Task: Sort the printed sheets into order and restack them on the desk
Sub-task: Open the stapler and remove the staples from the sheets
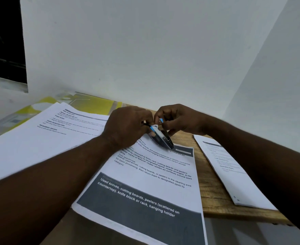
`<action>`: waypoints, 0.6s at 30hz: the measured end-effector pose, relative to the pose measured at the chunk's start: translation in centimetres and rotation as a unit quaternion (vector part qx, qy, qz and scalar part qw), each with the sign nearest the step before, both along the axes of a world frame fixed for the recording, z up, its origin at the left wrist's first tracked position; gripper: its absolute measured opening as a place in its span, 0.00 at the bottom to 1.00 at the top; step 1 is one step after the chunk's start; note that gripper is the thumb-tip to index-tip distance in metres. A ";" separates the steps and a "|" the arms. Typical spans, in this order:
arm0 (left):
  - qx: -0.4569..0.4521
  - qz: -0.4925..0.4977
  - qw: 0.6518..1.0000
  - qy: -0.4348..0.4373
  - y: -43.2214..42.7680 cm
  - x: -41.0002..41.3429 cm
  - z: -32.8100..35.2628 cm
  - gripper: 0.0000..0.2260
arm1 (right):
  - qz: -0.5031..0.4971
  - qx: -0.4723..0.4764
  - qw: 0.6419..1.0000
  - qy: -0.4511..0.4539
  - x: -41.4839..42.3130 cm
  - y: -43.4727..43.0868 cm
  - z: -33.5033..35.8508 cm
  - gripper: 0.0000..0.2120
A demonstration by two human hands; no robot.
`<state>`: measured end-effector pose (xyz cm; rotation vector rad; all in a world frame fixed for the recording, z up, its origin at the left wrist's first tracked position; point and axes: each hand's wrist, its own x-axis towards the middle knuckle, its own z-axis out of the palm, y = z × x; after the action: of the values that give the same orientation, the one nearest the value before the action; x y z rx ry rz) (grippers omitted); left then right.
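Note:
A printed sheet [151,183] with dark grey bands lies in the middle of the wooden desk [209,191], hanging over the front edge. A stack of printed sheets [45,138] lies to its left, and another sheet [230,172] lies at the right. Above the top of the middle sheet my left hand [128,126] and my right hand [181,121] meet around a small black and blue stapler [160,137]. Both hands have fingers closed on it. Its nose rests near the sheet's top corner.
Yellow and grey folders [92,103] lie behind the left stack, against the white wall. A dark window or screen [4,38] fills the top left. The desk's right front corner [278,218] is near my right forearm.

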<state>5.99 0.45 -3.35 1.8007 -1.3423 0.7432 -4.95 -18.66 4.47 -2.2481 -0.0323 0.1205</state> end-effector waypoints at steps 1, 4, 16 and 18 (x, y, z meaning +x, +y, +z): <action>0.005 -0.002 1.000 0.000 0.0 0.0 0.0 0.05 | -0.002 0.007 1.000 -0.001 -0.1 0.0 -0.2 0.10; 0.023 -0.005 1.000 -0.008 0.0 -0.1 0.1 0.08 | 0.006 0.006 1.000 -0.010 -0.2 0.0 -0.8 0.12; 0.009 -0.007 1.000 -0.005 -0.1 0.3 -0.1 0.06 | -0.019 -0.041 0.997 -0.059 0.7 0.3 -1.2 0.06; 0.005 -0.007 1.000 -0.016 0.0 0.3 -0.1 0.06 | -0.025 -0.041 0.997 -0.058 0.5 0.5 -1.2 0.05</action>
<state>6.27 0.41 -3.43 1.7924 -1.3806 0.7632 -4.42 -18.12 3.30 -2.3344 -0.0337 -0.0372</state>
